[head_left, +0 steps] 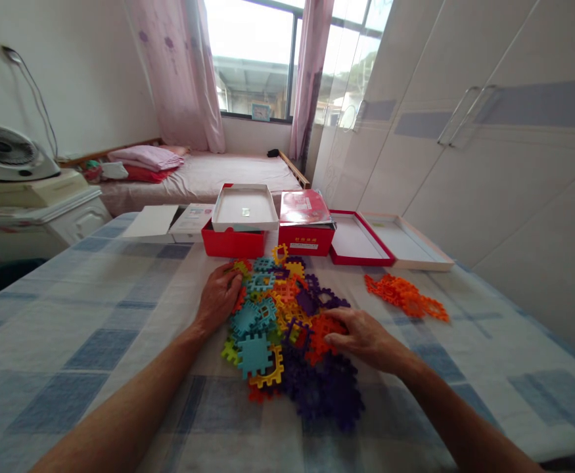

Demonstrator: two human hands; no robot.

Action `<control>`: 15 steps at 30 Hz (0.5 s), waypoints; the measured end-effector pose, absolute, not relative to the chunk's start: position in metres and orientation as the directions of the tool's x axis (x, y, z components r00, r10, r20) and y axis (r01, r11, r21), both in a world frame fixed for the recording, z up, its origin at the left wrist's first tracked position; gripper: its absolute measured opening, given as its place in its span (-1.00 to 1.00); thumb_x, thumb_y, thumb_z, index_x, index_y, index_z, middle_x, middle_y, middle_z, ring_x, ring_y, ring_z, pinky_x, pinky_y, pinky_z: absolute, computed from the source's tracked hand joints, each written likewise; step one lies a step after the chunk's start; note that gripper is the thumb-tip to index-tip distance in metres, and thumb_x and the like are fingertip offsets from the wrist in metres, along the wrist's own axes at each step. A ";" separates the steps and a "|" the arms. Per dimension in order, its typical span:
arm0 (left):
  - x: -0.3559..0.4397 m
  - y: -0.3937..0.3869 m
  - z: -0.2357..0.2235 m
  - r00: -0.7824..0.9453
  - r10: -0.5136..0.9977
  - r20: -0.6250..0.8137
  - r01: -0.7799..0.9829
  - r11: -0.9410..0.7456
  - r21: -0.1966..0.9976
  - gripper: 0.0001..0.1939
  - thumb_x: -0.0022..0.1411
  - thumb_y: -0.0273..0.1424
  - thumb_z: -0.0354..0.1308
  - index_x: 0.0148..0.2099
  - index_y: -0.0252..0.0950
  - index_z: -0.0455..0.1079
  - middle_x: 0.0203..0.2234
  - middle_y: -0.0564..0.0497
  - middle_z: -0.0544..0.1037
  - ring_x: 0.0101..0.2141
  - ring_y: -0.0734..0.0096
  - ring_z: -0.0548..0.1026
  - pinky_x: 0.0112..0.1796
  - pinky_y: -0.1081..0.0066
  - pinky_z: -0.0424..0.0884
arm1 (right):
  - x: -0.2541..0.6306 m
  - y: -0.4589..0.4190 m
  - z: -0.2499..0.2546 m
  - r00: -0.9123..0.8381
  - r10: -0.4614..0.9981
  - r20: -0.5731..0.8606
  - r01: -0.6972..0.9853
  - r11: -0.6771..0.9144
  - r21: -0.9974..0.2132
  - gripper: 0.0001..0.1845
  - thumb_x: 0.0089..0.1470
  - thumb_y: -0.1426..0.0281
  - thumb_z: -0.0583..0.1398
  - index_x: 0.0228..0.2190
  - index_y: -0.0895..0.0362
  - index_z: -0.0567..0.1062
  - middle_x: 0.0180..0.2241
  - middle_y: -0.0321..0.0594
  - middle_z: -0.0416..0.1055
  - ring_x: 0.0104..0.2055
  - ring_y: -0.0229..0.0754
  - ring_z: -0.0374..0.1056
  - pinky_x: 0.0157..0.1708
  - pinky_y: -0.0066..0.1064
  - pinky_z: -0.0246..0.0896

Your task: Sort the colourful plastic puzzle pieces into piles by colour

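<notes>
Left hand (pixel 219 297) flat, fingers spread on the mixed tile pile (pixel 287 328) mid-worktop (pixel 94 328). Right hand (pixel 366 338) fingers pressed on an orange tile (pixel 324 328); separate orange pile (pixel 405 297) lies right. Best: steady pile, slide 1 tile out at a time

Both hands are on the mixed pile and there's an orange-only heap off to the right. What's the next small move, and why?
Probably pinch the orange piece under the right hand and carry it to the orange heap. That heap holds only orange pieces, the fingertips already rest on an orange one at the edge of the mixed pile, and the left hand lies flat on the pile's far side, able to steady it.
</notes>
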State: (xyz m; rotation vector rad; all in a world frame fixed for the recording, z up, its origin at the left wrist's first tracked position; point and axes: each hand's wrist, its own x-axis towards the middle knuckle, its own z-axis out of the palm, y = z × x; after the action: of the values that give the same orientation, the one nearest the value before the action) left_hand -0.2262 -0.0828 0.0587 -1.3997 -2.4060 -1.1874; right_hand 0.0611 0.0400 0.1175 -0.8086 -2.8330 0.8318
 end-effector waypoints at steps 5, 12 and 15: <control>-0.224 -0.084 0.062 -0.572 0.685 0.451 0.773 0.265 0.577 -0.53 0.23 -0.19 -0.18 -0.20 -0.37 0.47 -0.06 -0.16 0.40 -0.02 0.20 0.35 0.08 0.22 0.20 | 0.054 0.034 0.111 -0.859 0.512 0.001 0.438 0.735 -0.517 -0.82 -0.09 0.40 0.18 -0.34 0.12 0.41 -0.32 -0.24 0.33 -0.34 -0.23 0.25 -0.32 -0.42 0.09; -0.219 -0.086 0.071 -0.606 0.579 0.545 0.759 0.216 0.614 -0.59 0.23 -0.24 -0.15 -0.17 -0.34 0.45 -0.05 -0.13 0.38 -0.01 0.21 0.34 0.08 0.25 0.20 | 0.052 0.027 0.113 -0.866 0.500 0.011 0.400 0.706 -0.584 -0.82 -0.11 0.50 0.14 -0.36 0.12 0.35 -0.32 -0.26 0.30 -0.28 -0.22 0.22 -0.26 -0.41 0.09; -0.214 -0.090 0.080 -0.592 0.506 0.627 0.784 0.180 0.595 -0.63 0.24 -0.29 -0.13 -0.12 -0.34 0.43 0.01 -0.13 0.33 0.05 0.22 0.29 0.12 0.24 0.15 | 0.052 0.026 0.110 -0.876 0.480 0.039 0.370 0.722 -0.585 -0.79 -0.11 0.52 0.13 -0.33 0.11 0.34 -0.31 -0.25 0.30 -0.24 -0.20 0.21 -0.23 -0.39 0.08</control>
State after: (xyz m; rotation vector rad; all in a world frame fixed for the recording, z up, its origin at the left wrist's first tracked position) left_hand -0.2140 -0.0896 0.0804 -1.2306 -2.1720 -1.3730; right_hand 0.0524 0.0265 0.1104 -0.6830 -2.7379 0.8692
